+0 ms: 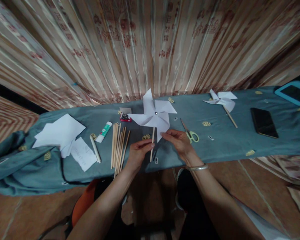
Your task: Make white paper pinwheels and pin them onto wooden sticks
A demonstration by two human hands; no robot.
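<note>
A white paper pinwheel [150,116] with a shiny round pin at its centre is held up in front of me, over the table. Its wooden stick [152,155] is pinched between the thumb and fingers of my left hand [139,150]. My right hand [178,141], wearing a silver bangle, has its thumb and fingertips closed on the tip of the lowest paper blade. Just beyond my right hand lie scissors [193,136] with pale green handles. Left of my left hand, several loose wooden sticks [117,146] lie side by side.
On the blue-green cloth [230,143] at left are white paper sheets [62,130], a written note [83,154], a white rod [95,148], a glue stick [104,131] and a small red box [125,117]. A second pinwheel [223,100], a phone [263,122] and a blue-framed tablet [295,92] lie right.
</note>
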